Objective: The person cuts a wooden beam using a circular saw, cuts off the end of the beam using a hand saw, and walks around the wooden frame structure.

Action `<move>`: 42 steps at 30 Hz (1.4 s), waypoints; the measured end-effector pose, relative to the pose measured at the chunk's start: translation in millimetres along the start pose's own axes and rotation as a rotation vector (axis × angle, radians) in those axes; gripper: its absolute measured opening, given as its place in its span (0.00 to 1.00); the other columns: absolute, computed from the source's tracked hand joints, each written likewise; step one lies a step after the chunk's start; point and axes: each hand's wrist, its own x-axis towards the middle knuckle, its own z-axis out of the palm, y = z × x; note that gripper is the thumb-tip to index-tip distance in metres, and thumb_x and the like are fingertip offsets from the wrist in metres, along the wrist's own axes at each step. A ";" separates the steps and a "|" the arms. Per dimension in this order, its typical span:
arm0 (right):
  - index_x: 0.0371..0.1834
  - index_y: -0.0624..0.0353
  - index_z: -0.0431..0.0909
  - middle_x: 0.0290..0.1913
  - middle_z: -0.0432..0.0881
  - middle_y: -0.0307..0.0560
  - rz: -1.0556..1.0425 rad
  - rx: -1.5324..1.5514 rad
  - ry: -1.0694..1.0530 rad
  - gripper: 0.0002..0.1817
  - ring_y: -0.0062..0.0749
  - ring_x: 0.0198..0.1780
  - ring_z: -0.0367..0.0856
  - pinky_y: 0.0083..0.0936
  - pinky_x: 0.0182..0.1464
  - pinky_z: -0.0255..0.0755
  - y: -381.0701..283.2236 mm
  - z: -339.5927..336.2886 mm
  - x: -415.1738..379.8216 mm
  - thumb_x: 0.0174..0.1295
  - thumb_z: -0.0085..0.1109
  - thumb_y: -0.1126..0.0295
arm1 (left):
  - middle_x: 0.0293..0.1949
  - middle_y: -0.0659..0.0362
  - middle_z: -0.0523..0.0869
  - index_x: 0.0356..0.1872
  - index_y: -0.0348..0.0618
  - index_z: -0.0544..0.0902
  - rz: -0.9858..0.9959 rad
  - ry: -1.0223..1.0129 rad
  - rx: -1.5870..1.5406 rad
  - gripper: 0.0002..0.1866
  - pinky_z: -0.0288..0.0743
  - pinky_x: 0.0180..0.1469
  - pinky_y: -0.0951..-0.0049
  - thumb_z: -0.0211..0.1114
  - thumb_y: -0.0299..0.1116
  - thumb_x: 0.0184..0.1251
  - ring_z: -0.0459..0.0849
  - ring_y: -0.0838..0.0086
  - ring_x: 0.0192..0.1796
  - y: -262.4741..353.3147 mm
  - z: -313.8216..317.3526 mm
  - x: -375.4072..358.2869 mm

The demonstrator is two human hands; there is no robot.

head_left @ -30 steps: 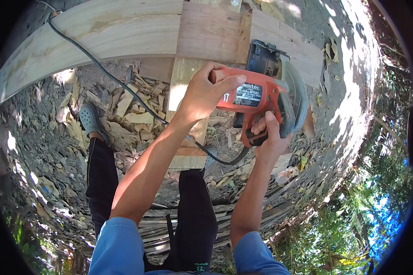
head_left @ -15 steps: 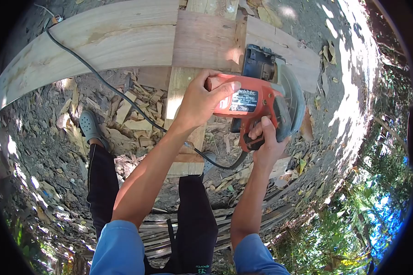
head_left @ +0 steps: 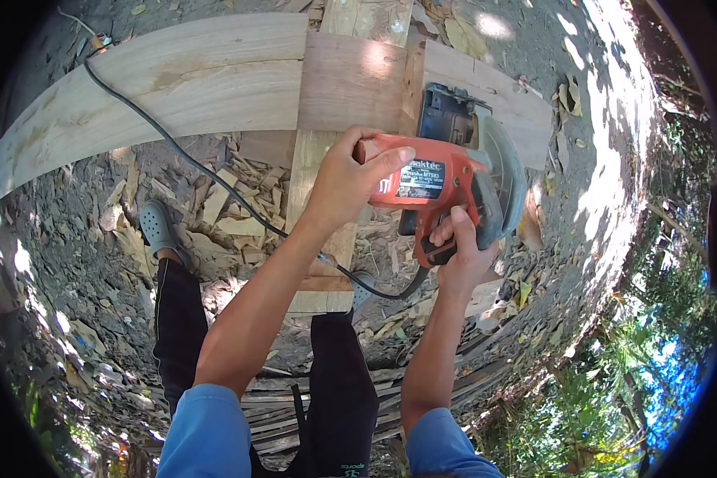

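Both my hands hold a red circular saw (head_left: 446,171) over the right part of the boards. My left hand (head_left: 350,175) is wrapped round the motor end, thumb along the top beside the label. My right hand (head_left: 464,251) grips the rear handle, its fingers curled through the loop. The saw's dark base plate (head_left: 446,115) overlaps the near edge of a pale board (head_left: 506,92). Its blade guard (head_left: 506,179) faces right; the blade itself is hidden. From the handle a dark power cord (head_left: 231,191) curves left across the long plank (head_left: 191,68).
A crosswise wooden beam (head_left: 323,171) supports the boards, with a brown board piece (head_left: 350,80) on top. Wood chips (head_left: 243,211) and dry leaves litter the ground. My shoe (head_left: 161,227) stands left of the beam. Several wood strips (head_left: 327,406) lie near my legs.
The boards sit slightly lower in view, as my head view has shifted a little. The saw stays in both hands, nearly in the same place relative to the boards.
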 end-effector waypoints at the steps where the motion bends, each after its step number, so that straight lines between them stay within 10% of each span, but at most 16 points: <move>1: 0.29 0.65 0.72 0.16 0.70 0.41 -0.004 0.003 -0.003 0.05 0.24 0.17 0.67 0.22 0.22 0.65 0.3 0.1 0.9 0.54 0.57 0.75 | 0.38 0.55 0.80 0.47 0.32 0.73 0.014 -0.011 -0.022 0.30 0.72 0.43 0.78 0.69 0.48 0.54 0.78 0.77 0.40 -0.3 -0.3 1.1; 42: 0.28 0.65 0.73 0.15 0.71 0.39 0.021 0.039 0.005 0.06 0.20 0.17 0.67 0.18 0.24 0.60 -17.5 15.7 24.9 0.53 0.59 0.74 | 0.34 0.53 0.80 0.44 0.28 0.74 0.043 0.029 -0.117 0.30 0.74 0.38 0.77 0.72 0.46 0.51 0.79 0.75 0.36 13.0 1.5 28.0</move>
